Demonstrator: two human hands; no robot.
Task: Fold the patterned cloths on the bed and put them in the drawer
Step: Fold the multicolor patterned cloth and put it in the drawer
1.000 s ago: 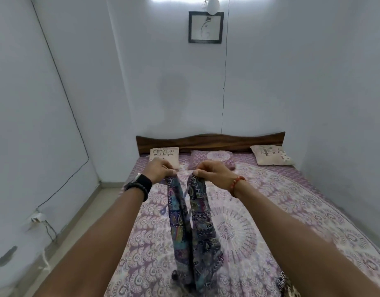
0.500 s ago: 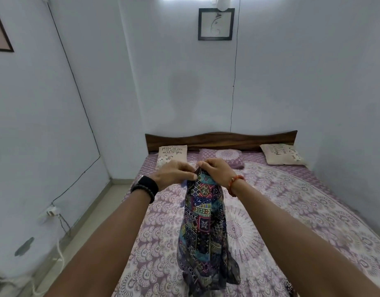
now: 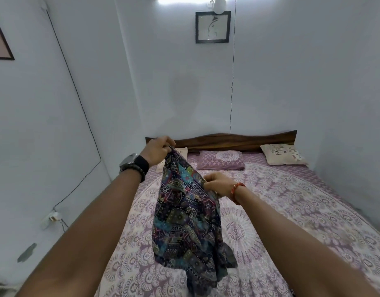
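Observation:
A dark patterned cloth [image 3: 184, 224] in blue, purple and green hangs in the air over the bed [image 3: 292, 211]. My left hand [image 3: 158, 150], with a watch and bead bracelet on the wrist, pinches its top corner high near the headboard. Lower and to the right, my right hand [image 3: 217, 185], with an orange bead bracelet, pinches the cloth's right edge. The cloth's bottom end reaches down to the bedsheet near the lower edge of the view. No drawer is in view.
The bed has a purple and white mandala sheet, a wooden headboard [image 3: 227, 139], a purple pillow [image 3: 221, 159] and a cream cushion [image 3: 281, 155]. White walls close in on left and right. A narrow floor strip with a wall plug [image 3: 53, 217] runs along the left.
My hands were together at the cloth's top. Now the left hand has risen up and left with the corner, and the right has dropped lower along the edge, spreading the cloth.

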